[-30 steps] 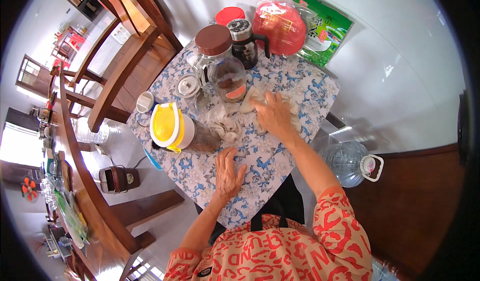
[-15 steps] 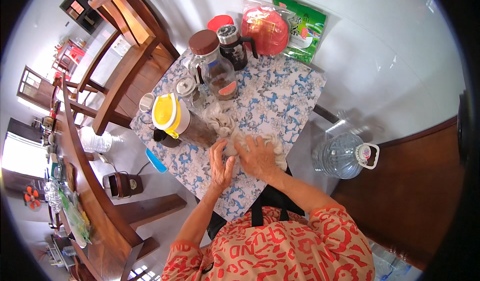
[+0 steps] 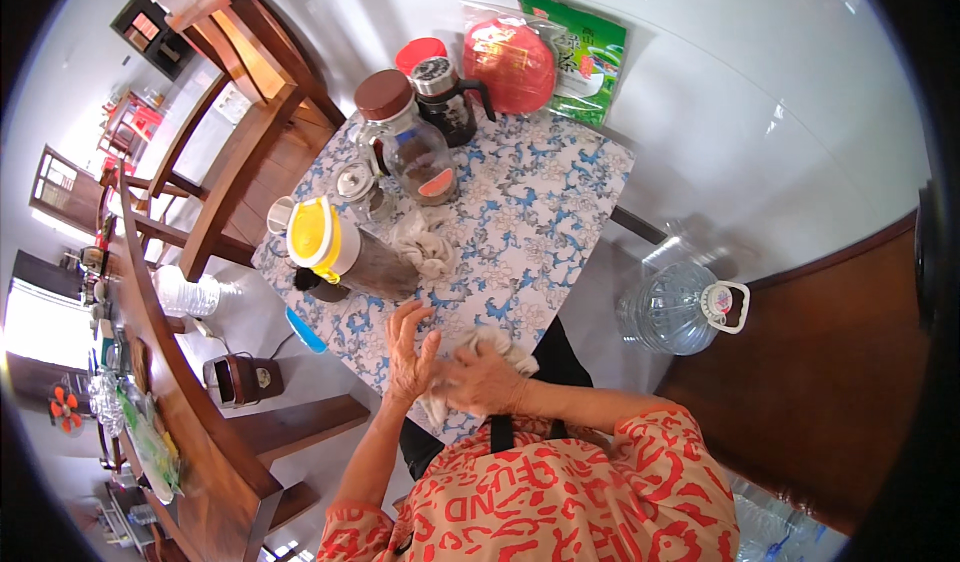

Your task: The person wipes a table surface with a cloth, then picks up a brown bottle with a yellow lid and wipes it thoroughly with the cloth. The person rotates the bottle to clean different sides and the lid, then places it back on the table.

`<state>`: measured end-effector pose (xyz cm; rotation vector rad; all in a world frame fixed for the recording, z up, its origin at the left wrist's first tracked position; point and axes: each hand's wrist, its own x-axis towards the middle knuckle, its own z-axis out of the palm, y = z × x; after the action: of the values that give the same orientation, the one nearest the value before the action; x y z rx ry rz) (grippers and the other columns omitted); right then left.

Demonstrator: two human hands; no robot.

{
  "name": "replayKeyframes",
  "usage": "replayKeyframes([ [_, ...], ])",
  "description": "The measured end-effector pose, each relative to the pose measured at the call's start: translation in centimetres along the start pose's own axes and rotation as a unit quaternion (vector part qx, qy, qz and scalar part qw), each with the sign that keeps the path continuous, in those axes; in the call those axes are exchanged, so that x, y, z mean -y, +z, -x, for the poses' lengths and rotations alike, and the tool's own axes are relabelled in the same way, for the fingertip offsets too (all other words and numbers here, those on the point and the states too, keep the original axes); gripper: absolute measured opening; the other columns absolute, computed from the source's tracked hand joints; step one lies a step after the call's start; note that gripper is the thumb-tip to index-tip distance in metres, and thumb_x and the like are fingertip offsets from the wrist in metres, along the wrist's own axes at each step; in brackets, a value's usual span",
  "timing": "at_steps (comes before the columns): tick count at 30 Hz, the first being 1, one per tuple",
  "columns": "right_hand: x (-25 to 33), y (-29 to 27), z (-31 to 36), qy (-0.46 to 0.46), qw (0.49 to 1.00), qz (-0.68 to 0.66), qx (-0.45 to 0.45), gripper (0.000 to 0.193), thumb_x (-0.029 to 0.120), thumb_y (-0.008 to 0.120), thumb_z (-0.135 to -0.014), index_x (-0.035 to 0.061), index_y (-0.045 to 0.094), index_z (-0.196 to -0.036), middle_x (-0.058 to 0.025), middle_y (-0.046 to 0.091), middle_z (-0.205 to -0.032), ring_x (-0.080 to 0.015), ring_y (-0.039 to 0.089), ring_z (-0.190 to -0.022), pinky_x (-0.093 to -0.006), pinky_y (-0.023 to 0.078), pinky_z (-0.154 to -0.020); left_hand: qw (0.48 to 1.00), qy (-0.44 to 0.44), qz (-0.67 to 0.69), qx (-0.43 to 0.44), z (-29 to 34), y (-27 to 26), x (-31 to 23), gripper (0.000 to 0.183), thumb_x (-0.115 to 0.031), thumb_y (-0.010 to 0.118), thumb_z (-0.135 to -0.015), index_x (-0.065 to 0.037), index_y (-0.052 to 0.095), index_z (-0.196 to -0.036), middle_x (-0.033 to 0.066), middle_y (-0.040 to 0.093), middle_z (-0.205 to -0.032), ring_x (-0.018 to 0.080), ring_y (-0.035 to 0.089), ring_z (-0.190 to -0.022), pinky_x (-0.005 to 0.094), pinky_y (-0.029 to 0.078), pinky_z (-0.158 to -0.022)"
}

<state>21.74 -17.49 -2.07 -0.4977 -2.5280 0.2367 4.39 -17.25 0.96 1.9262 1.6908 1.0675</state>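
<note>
At the near corner of the flower-patterned table (image 3: pixel 500 227), my right hand (image 3: pixel 485 380) bears down on a crumpled pale cloth (image 3: pixel 508 350). Its fingers are slightly blurred, and cloth shows beyond and to the left of them. Close by on the left, my left hand (image 3: pixel 406 362) is open, thumb and fingers apart, holding nothing. Beyond it lies a second crumpled whitish cloth (image 3: pixel 428 249), against a see-through pitcher (image 3: pixel 375 265) with a yellow and white lid. A small lidded glass pot (image 3: pixel 365 192) and a brown-lidded glass jug (image 3: pixel 420 162) stand farther back.
At the table's back are a dark handled mug (image 3: pixel 447 112), a red bundle in clear plastic (image 3: pixel 510 62) and a green packet (image 3: pixel 590 57) by the wall. A large clear water bottle (image 3: pixel 665 307) stands right of the table. Wooden furniture (image 3: pixel 205 402) runs along the left.
My right hand has drawn the cloth toward me and left, to the near corner. My left hand has shifted slightly left. The whitish cloth by the pitcher now lies apart from it.
</note>
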Motion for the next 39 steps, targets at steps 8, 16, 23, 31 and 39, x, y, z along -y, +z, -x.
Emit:
replayKeyframes([
  [8, -8.0, -4.1, 1.2, 0.152, 0.985, 0.075, 0.002, 0.031, 0.032, 0.067, -0.072, 0.0318, 0.066, -0.103, -0.0002, 0.052, -0.107, -0.0219, 0.047, -0.093, -0.04, 0.036, -0.071, 0.999, -0.019, -0.029, 0.022, 1.1, 1.1, 0.9, 0.036, -0.037, 0.053, -0.092, -0.005, 0.058, -0.108, 0.0157, 0.051, -0.118, 0.0335, 0.045, -0.111, 0.0448, 0.034, -0.098],
  [16, -18.3, -6.1, 2.0, 0.262, 0.944, 0.186, -0.074, 0.032, 0.027, 0.065, -0.075, 0.0317, 0.066, -0.107, -0.0037, 0.052, -0.108, -0.0248, 0.048, -0.095, -0.0415, 0.037, -0.074, 0.997, -0.012, -0.07, 0.023, 1.6, 1.8, 1.3, 0.035, -0.036, 0.055, -0.091, -0.005, 0.059, -0.104, 0.0153, 0.05, -0.119, 0.0339, 0.043, -0.114, 0.0462, 0.032, -0.099],
  [23, -18.8, -6.0, 1.4, 0.363, 0.908, 0.198, -0.066, 0.035, 0.025, 0.061, -0.078, 0.0298, 0.063, -0.112, -0.0073, 0.051, -0.11, -0.0278, 0.047, -0.095, -0.0446, 0.037, -0.073, 0.998, 0.007, -0.062, 0.003, 1.7, 1.9, 1.7, 0.031, -0.033, 0.055, -0.091, -0.005, 0.059, -0.105, 0.0147, 0.05, -0.119, 0.034, 0.043, -0.114, 0.0461, 0.033, -0.099],
  [31, -9.7, -3.7, 0.9, 0.217, 0.965, 0.134, -0.065, 0.035, 0.026, 0.067, -0.073, 0.0256, 0.066, -0.108, -0.0055, 0.051, -0.101, -0.0253, 0.047, -0.088, -0.043, 0.037, -0.066, 0.998, 0.003, -0.055, -0.013, 1.9, 1.8, 1.5, 0.031, -0.031, 0.057, -0.089, -0.005, 0.058, -0.108, 0.0155, 0.05, -0.119, 0.0343, 0.044, -0.113, 0.0455, 0.034, -0.099],
  [39, -7.5, -3.5, 0.0, 0.115, 0.992, 0.042, -0.022, 0.033, 0.024, 0.07, -0.071, 0.0254, 0.068, -0.104, -0.0048, 0.052, -0.103, -0.0224, 0.048, -0.089, -0.0379, 0.036, -0.068, 0.998, -0.003, -0.057, -0.014, 1.9, 1.8, 1.4, 0.033, -0.028, 0.062, -0.086, -0.004, 0.057, -0.108, 0.0163, 0.049, -0.118, 0.0343, 0.045, -0.113, 0.0453, 0.035, -0.097],
])
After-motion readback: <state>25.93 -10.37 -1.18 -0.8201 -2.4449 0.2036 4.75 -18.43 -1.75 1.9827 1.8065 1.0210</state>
